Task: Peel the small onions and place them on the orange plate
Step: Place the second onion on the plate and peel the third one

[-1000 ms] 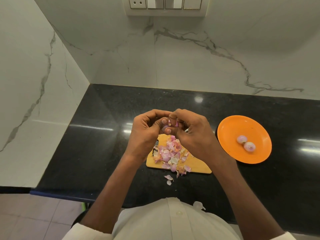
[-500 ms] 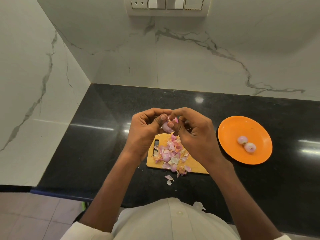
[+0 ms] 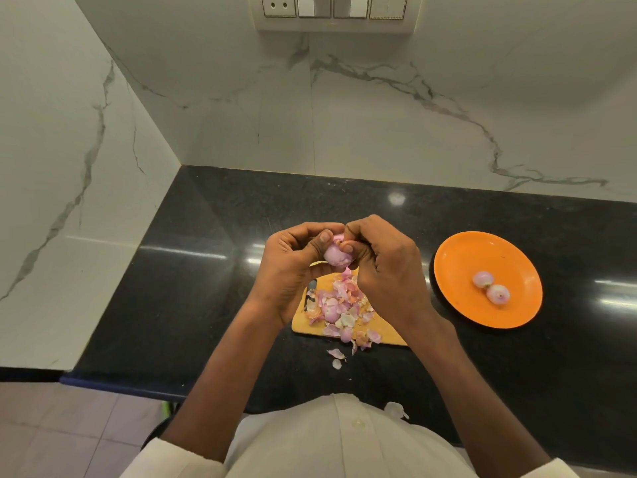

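Peeling is under way on one small onion (image 3: 337, 256), held above the far end of the cutting board (image 3: 389, 334). The left hand (image 3: 293, 267) grips it, fingers and thumb curled round it; the right hand (image 3: 386, 270) pinches skin at its top between thumb and forefinger. Most of the bulb shows pale and bare.

Done: two peeled onions (image 3: 489, 287) lie touching each other on the orange plate (image 3: 458, 267), right of the board. Left: the held onion, and at least one more bulb that seems to lie among the skins (image 3: 339, 310) on the board, though the heap hides the count. A few scraps lie on the counter (image 3: 206, 288) just near of the board.

Against the frame half a second earlier, more of the onion is exposed and both hands sit a little higher above the board; plate and heap are unchanged.
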{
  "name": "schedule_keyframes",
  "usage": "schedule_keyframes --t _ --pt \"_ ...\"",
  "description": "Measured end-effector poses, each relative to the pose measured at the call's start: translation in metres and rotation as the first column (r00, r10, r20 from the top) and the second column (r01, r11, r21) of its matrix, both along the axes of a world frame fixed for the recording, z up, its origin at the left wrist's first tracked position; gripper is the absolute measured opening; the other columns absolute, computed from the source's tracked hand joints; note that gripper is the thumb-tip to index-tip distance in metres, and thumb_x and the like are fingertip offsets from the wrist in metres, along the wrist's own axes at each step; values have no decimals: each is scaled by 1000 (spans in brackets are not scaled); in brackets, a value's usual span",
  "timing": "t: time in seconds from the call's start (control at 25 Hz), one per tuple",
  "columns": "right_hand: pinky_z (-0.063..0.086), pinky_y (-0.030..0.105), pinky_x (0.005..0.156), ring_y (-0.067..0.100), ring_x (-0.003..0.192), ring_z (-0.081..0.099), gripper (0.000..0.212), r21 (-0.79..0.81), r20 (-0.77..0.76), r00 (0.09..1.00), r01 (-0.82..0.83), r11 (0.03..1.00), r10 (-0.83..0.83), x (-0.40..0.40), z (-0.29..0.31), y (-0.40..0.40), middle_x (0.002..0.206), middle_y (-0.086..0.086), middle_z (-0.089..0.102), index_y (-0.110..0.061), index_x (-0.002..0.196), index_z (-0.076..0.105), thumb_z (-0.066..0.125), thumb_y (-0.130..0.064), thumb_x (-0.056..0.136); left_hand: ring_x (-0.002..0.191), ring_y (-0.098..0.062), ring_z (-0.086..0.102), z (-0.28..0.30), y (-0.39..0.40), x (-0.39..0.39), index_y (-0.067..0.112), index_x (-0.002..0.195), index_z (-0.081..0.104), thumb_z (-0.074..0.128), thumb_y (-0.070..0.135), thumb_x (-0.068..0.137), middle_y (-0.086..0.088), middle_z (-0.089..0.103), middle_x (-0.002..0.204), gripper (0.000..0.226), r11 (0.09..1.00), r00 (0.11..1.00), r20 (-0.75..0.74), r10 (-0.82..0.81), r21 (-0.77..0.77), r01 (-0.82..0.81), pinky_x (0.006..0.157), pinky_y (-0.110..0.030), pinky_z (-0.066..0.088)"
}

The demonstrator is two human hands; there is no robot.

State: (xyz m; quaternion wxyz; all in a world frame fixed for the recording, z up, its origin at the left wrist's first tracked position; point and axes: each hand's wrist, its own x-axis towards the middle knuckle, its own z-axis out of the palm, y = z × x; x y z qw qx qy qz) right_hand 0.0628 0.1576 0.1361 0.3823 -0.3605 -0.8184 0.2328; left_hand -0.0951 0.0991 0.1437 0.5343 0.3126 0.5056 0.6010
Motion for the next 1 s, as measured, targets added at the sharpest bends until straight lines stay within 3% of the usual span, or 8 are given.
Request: schedule_keyframes --t 0.08,0.24,0.4,0.52,0.68,0.84,1.0 --pt "49 16 66 10 77 59 15 -39 -39 999 -5 999 4 -1 1 -1 88 0 65 -9 96 66 55 -18 102 102 -30 75 2 0 0 0 117 71 59 8 103 -17 75 116 21 1000 998 64 -10 -24 11 76 -35 64" --pt "57 29 61 19 75 63 15 -319 -228 973 -90 944 16 4 7 -4 87 0 63 -12 99 63 51 -10 108 99 -25 76 6 0 1 4 115 72 54 8 105 -10 77 111 21 998 981 190 27 -65 -15 75 -32 64" --pt "62 31 68 21 83 70 18 -379 -297 955 -112 919 -6 6 11 -3 96 3 71 -5 113 70 52 -7 108 110 -32 74 5 1 -2 8 116 72 57 8 104 -12 75 118 19 998 990 130 59 -40 -54 83 -38 65" --pt "59 24 75 17 93 69 21 -257 -206 978 -70 964 16 7 12 -1 108 2 70 -9 122 73 67 -12 102 112 -33 72 7 0 -4 7 118 71 58 10 104 -14 73 122 20 999 997 62 44 -3 -44 84 -37 64" --pt "60 30 76 15 95 67 27 -154 -71 992 -118 981 109 10 18 3 106 0 68 -11 112 75 82 -23 89 97 -24 71 11 -1 -6 0 117 68 50 12 109 -15 73 112 24 999 999 -10 -35 24 35 75 -31 62" --pt "60 31 75 16 90 67 39 -204 2 973 -227 952 232 14 23 4 102 -1 67 -13 112 70 88 -30 82 80 -18 66 14 -3 3 3 109 64 40 16 113 -10 71 96 28 996 996 6 -89 -11 89 61 -25 56" --pt "56 38 73 18 84 61 30 -217 93 966 -217 952 241 12 20 1 96 -2 64 -16 106 65 86 -22 85 62 -13 54 17 -2 13 8 102 60 36 23 115 -1 68 80 31 994 992 -85 -92 -72 86 51 -25 41"
